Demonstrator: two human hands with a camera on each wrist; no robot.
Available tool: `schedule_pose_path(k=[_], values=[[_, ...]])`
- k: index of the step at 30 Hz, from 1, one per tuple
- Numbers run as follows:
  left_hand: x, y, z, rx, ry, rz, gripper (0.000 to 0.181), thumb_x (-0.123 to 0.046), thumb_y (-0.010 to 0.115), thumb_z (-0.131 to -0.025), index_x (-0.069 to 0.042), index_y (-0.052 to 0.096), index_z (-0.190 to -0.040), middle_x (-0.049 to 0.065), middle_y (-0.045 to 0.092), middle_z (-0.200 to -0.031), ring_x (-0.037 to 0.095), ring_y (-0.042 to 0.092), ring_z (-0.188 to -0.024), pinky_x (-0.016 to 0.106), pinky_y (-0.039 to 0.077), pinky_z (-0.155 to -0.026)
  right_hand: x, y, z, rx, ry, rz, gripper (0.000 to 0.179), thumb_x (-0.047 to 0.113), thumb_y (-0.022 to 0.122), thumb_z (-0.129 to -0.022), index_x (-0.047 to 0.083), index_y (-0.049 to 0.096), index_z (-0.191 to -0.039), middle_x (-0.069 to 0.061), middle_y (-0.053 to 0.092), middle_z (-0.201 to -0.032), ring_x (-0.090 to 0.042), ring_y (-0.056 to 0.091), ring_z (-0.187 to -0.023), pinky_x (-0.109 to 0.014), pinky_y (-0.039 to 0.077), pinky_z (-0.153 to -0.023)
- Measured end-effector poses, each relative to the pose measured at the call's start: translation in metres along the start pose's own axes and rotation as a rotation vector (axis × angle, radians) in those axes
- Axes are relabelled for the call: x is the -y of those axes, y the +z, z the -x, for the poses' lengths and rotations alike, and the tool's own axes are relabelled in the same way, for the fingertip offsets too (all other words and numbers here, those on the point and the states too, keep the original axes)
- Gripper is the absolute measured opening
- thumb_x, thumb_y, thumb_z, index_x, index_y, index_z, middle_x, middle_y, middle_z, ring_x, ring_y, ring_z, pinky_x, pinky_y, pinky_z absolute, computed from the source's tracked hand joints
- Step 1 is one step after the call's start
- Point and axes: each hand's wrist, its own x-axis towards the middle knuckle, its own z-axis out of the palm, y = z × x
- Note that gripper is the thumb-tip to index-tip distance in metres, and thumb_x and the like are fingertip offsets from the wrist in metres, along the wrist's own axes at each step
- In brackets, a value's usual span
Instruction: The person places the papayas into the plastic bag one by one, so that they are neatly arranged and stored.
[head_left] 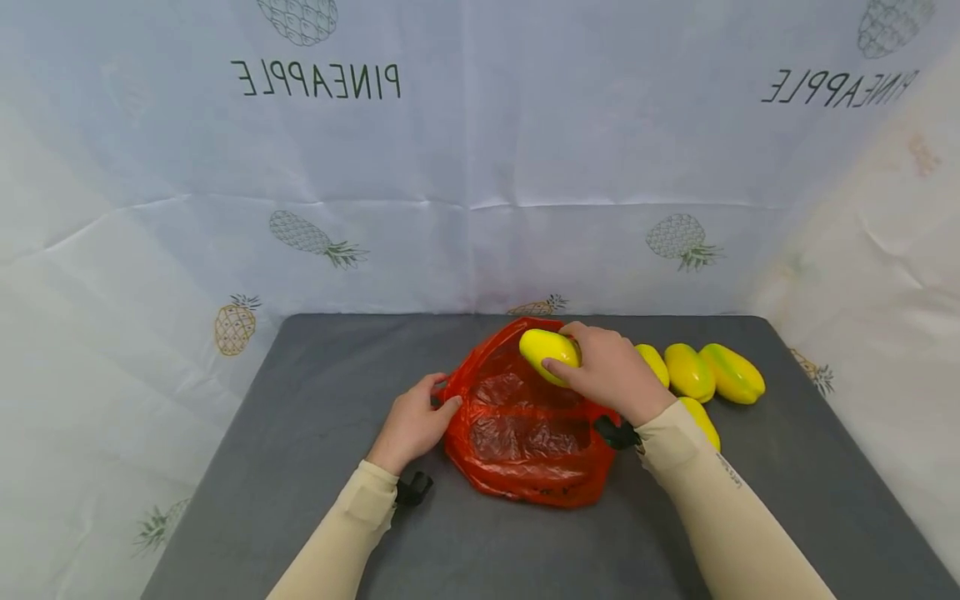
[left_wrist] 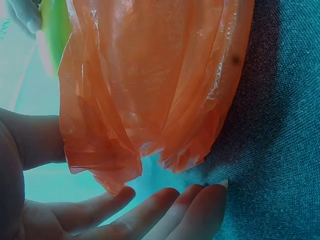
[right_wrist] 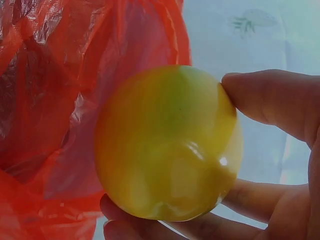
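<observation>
A red plastic bag [head_left: 525, 483] lies on the table with its mouth spread. My left hand [head_left: 416, 421] is at the bag's left edge. In the left wrist view, the thumb passes behind a fold of the bag [left_wrist: 150, 75]. The other fingers [left_wrist: 195, 215] are spread nearly straight below it, the forefinger at the fold's lower tip. My right hand [head_left: 607, 367] holds an oblong yellow fruit [head_left: 550, 354] over the far side of the bag's mouth. Thumb and fingers curve round the fruit [right_wrist: 170, 145], which shows a green patch in the right wrist view.
Several more yellow fruits [head_left: 688, 372] lie on the grey table [head_left: 360, 358] right of the bag, one partly behind the right forearm. A white curtain [head_left: 465, 150] printed with pineapples hangs behind the table and along both sides.
</observation>
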Motion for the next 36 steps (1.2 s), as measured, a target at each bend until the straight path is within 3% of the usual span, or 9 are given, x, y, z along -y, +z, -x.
schedule_pose_path(k=[13, 22, 36], values=[[0.001, 0.001, 0.002, 0.023, -0.006, 0.028, 0.057, -0.031, 0.068, -0.106, -0.005, 0.056, -0.155, 0.018, 0.068, -0.146, 0.033, 0.072, -0.122, 0.053, 0.061, -0.102, 0.019, 0.029, -0.025, 0.116, 0.013, 0.004, 0.061, 0.05, 0.073, -0.099, 0.006, 0.063, -0.14, -0.008, 0.075, -0.106, -0.021, 0.066, -0.081, -0.042, 0.058, -0.082], [0.004, -0.001, 0.002, 0.023, -0.022, 0.031, 0.057, -0.032, 0.068, -0.106, -0.005, 0.056, -0.154, 0.016, 0.068, -0.147, 0.033, 0.072, -0.122, 0.053, 0.06, -0.103, 0.032, 0.048, -0.042, 0.178, 0.003, 0.017, 0.059, 0.048, 0.075, -0.099, 0.005, 0.062, -0.138, -0.008, 0.073, -0.104, -0.019, 0.065, -0.078, -0.038, 0.058, -0.079], [0.001, -0.002, 0.003, 0.03, -0.007, 0.046, 0.057, -0.032, 0.068, -0.106, -0.004, 0.056, -0.154, 0.016, 0.068, -0.146, 0.031, 0.073, -0.119, 0.052, 0.061, -0.102, 0.039, 0.06, -0.053, 0.195, 0.04, 0.031, 0.063, 0.046, 0.077, -0.098, 0.003, 0.059, -0.14, -0.009, 0.071, -0.102, -0.021, 0.066, -0.077, -0.037, 0.059, -0.077]])
